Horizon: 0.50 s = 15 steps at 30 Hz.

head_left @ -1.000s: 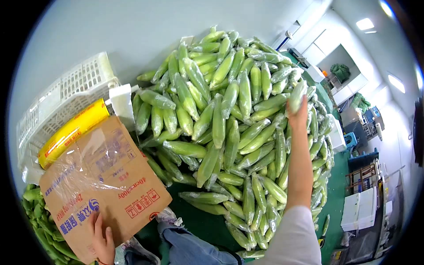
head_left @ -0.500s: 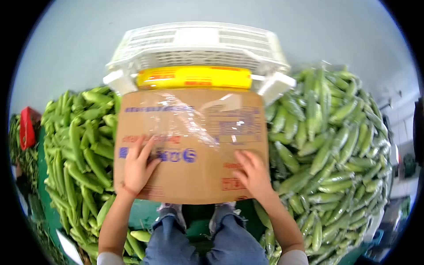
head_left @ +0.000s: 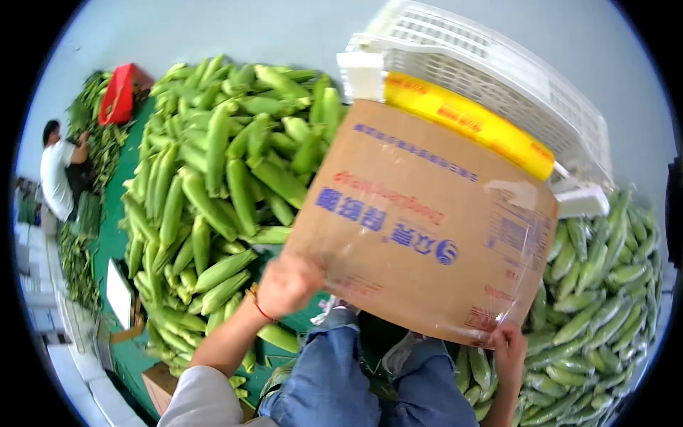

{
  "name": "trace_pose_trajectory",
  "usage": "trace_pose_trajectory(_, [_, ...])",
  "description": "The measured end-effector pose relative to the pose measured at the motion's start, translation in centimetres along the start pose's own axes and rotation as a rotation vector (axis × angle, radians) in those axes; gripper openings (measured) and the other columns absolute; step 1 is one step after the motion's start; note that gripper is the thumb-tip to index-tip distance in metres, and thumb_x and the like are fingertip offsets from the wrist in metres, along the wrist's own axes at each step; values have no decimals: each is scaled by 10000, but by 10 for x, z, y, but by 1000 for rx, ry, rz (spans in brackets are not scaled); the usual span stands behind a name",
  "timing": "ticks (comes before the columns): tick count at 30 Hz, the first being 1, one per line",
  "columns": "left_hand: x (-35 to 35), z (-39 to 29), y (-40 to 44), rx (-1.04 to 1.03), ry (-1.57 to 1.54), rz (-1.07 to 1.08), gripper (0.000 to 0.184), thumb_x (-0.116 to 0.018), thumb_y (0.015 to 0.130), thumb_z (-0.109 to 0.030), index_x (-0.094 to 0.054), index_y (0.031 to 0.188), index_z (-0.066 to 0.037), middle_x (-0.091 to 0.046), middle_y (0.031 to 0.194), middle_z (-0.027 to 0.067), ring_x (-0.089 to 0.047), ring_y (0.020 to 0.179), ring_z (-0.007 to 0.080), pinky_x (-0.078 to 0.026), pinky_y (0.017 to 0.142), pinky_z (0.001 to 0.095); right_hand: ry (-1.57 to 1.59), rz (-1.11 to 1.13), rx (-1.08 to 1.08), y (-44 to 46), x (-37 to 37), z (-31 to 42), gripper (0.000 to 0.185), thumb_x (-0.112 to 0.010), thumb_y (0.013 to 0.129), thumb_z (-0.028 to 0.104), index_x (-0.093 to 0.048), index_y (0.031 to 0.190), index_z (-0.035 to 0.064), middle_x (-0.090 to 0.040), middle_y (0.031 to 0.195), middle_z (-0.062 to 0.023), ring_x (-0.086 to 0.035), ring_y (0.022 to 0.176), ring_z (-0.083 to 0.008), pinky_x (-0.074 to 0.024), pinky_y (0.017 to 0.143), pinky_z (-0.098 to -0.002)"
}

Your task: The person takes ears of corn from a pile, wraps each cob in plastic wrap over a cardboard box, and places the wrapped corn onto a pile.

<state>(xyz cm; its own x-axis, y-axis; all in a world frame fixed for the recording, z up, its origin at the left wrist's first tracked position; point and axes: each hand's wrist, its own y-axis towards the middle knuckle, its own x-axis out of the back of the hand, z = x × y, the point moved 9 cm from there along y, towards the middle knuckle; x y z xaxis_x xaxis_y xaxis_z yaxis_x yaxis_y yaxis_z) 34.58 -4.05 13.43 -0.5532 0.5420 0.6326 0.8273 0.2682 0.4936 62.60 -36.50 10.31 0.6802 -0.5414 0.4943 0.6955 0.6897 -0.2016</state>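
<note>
A cardboard sheet (head_left: 405, 213) with blue and red print slopes in front of me, clear plastic film glinting on its right part. Behind its upper edge a yellow printed roll (head_left: 469, 124) sits between white supports, next to a white plastic crate (head_left: 491, 64). My left hand (head_left: 288, 285) is at the sheet's lower left corner, its fingers smeared by motion. At the lower right edge my right hand (head_left: 508, 349) is closed in a pinch; whether it grips film or cardboard is hard to see. Unwrapped corn cobs in green husks (head_left: 213, 178) lie heaped to the left.
Film-wrapped corn (head_left: 597, 306) is piled on the right. At the far left sit a person (head_left: 60, 171) and a red bag or basket (head_left: 122, 92) near loose green leaves. A white flat panel (head_left: 119, 292) and a cardboard box (head_left: 160, 384) stand near the corn heap.
The view has turned left, so the sheet appears tilted and farther right. My hands, flat on the sheet before, are now at its near edge, the right one pinching.
</note>
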Motion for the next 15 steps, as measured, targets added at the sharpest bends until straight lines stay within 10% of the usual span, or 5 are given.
trace_pose_trajectory(4, [-21, -9, -94, 120, 233, 9, 234, -684, 748, -51, -555, 941, -77, -612, 944, 114, -641, 903, 294, -515, 759, 388, -208, 84, -33, -18, -19, -6, 63, -564, 922, 57, -576, 896, 0, -618, 714, -68, -556, 635, -112, -457, 609, -256])
trace_pose_trajectory(6, [-24, 51, -178, 581, 383, -123, 305, -700, 790, -124, -541, 1035, -34, -602, 982, 148, -599, 883, 344, -489, 784, 409, -181, 106, -63, -15, -19, -9, 49, -536, 921, 28, -563, 891, 0, -593, 702, -40, -525, 624, -81, -435, 589, -224])
trace_pose_trajectory(12, [-82, 241, -280, 1630, -539, -947, 530, -712, 865, -276, -460, 1268, -43, -570, 1206, 150, -599, 991, 290, -495, 837, 390, -141, 159, -110, -6, -24, -11, 50, -534, 920, 23, -571, 907, -7, -626, 709, -53, -536, 561, -84, -443, 531, -232])
trace_pose_trajectory(15, [-123, 304, -282, 1665, -823, -1341, 697, -748, 820, -300, -389, 1336, 1, -547, 1283, 143, -550, 1124, 289, -440, 955, 407, -131, 124, -84, -7, -18, -32, 47, -542, 916, 26, -578, 910, -3, -641, 723, -63, -543, 556, -83, -448, 522, -236])
